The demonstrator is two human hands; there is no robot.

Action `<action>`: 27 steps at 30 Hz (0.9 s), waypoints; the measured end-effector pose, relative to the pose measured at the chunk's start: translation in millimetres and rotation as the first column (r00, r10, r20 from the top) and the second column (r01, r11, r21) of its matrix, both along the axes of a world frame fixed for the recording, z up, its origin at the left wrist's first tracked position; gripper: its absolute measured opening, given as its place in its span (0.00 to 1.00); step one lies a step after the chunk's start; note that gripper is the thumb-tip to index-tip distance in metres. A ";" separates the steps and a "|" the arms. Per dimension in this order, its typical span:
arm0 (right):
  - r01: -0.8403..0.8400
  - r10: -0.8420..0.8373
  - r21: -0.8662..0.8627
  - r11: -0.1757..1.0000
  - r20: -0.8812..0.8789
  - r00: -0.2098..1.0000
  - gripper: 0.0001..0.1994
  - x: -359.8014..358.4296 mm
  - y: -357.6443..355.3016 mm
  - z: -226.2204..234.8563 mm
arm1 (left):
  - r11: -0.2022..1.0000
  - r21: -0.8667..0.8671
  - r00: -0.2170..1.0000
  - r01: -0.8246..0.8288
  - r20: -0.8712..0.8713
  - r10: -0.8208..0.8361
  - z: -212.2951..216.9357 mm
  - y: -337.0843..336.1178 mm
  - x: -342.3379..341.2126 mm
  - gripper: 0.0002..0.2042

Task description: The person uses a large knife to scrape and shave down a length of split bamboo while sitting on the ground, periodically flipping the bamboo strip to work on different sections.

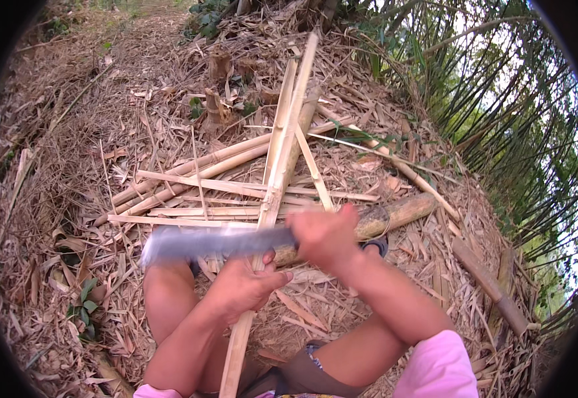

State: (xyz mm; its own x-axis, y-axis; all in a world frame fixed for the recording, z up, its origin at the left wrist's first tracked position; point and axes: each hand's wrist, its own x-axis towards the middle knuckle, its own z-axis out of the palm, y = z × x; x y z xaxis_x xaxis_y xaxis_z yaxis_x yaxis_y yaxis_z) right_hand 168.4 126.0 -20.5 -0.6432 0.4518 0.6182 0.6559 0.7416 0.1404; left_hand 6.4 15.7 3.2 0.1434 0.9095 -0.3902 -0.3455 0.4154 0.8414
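On the ground, which is covered with dry leaves and bamboo scraps, a person squats and works on a long split bamboo strip. The strip runs from between the knees up toward the far side of the ground, lying across a pile of other bamboo slats and a thick bamboo log. The left hand has its grip clenched around the strip, near its lower end, and holds it steady. The right hand has its grip clenched on the handle of a large knife; the blade points to the left and is blurred from motion, crossing just above the left hand.

To do this step well, I think the blade should meet the strip at a shallow angle and travel away from the body. The left hand is very near the blade, so it looks safer to keep the fingers below the cutting line. The strip should rest firmly on the pile, so it does not bounce.
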 end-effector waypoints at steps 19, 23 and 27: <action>0.323 -0.339 -0.295 0.899 -0.001 0.941 0.11 29.8 51.5 27.7 | 0.988 -0.004 0.988 0.154 -0.034 -0.154 -4.7 -6.3 -11.4 0.18; 0.100 -0.106 -0.174 0.980 -0.026 0.994 0.11 21.4 9.8 11.8 | 0.997 0.008 0.996 0.083 0.021 -0.083 2.7 1.3 -5.4 0.17; -0.019 0.015 -0.142 0.990 -0.029 0.999 0.12 5.5 7.8 4.2 | 0.989 -0.101 0.986 0.113 0.131 -0.099 -4.0 1.4 -7.6 0.07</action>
